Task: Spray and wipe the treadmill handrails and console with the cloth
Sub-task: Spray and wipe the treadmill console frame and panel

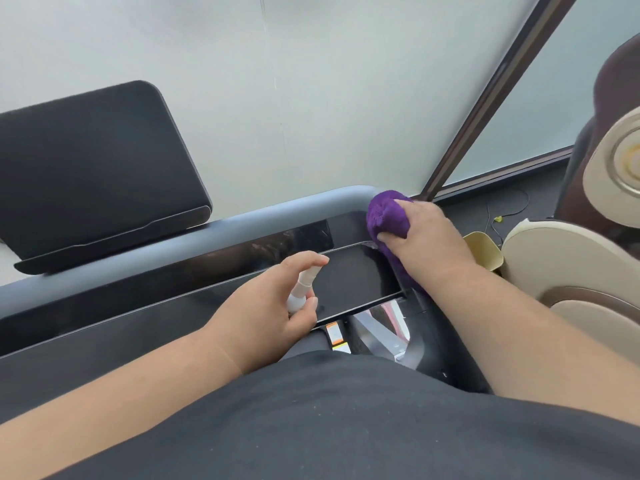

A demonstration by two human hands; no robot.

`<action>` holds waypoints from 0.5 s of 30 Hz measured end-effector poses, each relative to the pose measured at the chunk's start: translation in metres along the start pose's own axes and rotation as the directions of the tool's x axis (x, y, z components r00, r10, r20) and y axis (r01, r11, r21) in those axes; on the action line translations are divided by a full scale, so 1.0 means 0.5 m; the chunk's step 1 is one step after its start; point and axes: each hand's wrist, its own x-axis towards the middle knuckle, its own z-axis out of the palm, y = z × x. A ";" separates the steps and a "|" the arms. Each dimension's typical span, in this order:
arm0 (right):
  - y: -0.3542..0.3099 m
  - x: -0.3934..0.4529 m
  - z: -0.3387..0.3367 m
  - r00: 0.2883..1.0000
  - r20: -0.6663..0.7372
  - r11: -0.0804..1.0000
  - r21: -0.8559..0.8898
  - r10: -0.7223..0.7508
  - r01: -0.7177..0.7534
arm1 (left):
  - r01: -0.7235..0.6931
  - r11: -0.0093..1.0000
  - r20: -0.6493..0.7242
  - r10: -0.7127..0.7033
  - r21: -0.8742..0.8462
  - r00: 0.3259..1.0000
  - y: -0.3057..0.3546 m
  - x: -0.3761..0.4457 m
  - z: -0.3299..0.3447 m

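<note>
The treadmill console [194,292] is a long glossy black panel running from lower left to upper right, edged at the back by a grey handrail [242,220]. My right hand [426,237] presses a bunched purple cloth [384,216] onto the console's right end, just below the rail's rounded corner. My left hand [270,306] holds a small white spray bottle [301,289] over the middle of the console, its nozzle tilted up and to the right with a finger above it.
A dark tablet-like screen [93,168] stands on the rail at left. Frosted glass walls rise behind. A beige and brown massage chair [588,258] sits close on the right. The treadmill's right upright [426,337] descends beside my dark shirt.
</note>
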 end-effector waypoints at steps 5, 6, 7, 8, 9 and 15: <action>0.000 -0.037 0.019 0.999 -0.018 0.994 -0.108 0.029 -0.031 | 0.004 1.000 0.000 -0.004 0.016 1.000 0.003 0.013 0.014; -0.009 -0.018 0.019 1.000 -0.007 0.992 -0.126 0.022 -0.023 | 0.009 1.000 0.005 -0.009 0.020 1.000 0.006 0.016 0.020; -0.018 0.002 0.021 1.000 0.005 0.990 -0.143 0.010 -0.009 | 0.015 1.000 0.009 -0.016 0.022 1.000 0.012 0.020 0.026; -0.028 0.021 0.020 1.000 0.018 0.987 -0.158 -0.001 0.004 | 0.019 0.999 0.010 -0.019 0.026 1.000 0.020 0.024 0.032; -0.034 0.037 0.018 1.000 0.030 0.986 -0.166 -0.006 0.011 | 0.015 0.999 0.011 -0.016 0.031 1.000 0.030 0.029 0.039; 0.020 -0.076 0.008 0.996 0.072 0.994 -0.100 0.059 -0.052 | -0.041 0.996 0.075 0.035 0.080 0.997 0.063 0.048 0.066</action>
